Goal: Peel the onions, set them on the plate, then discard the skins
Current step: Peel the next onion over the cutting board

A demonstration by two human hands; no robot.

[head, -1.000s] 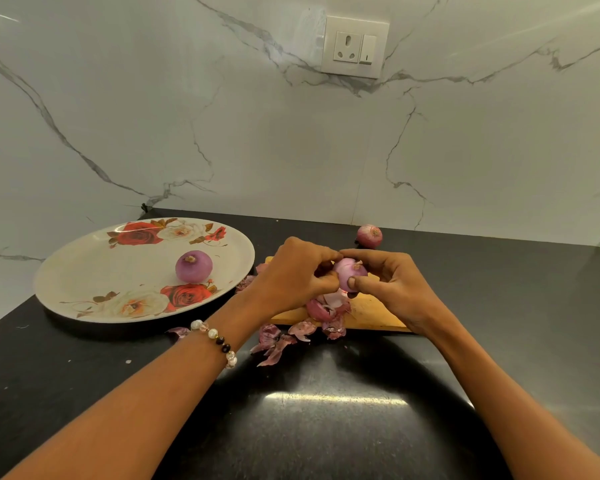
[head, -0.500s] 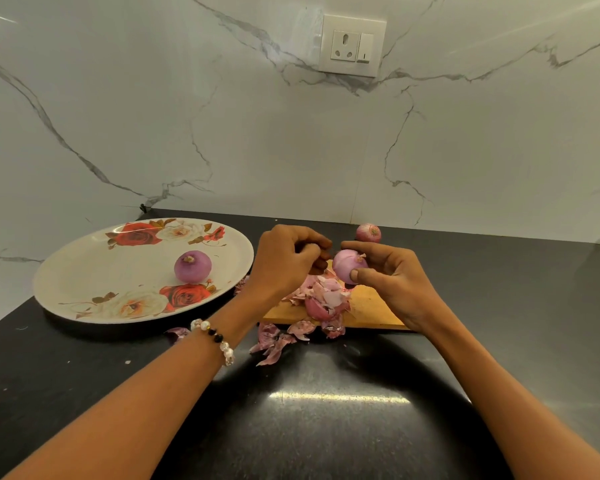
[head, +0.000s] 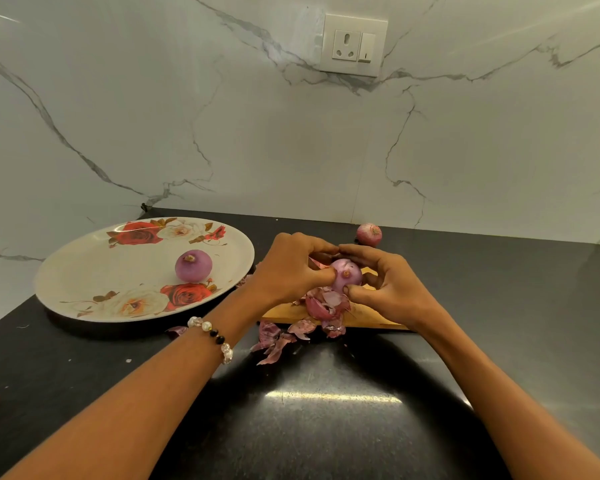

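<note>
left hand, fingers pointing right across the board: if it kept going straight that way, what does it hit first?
The onion it already pinches: the left hand has its fingertips on that onion's left side. Just past it sits the right hand, gripping the same onion from the other side. Depth is unclear, but nothing else shows between them.

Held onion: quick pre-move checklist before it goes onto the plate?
1. Grip: held onion is pinched by left hand and right hand over the wooden board: ok.
2. Peel finished: the visible face looks smooth, the back is hidden: cannot tell.
3. Landing spot: floral plate has bare area beside the peeled onion already on it: ok.
4. Path to the plate: nothing stands between hands and plate rim: ok.
5. Skins discarded: onion skins lie on the board and counter: not ok.
6. Onions remaining: an unpeeled onion waits near the wall: not ok.
</note>
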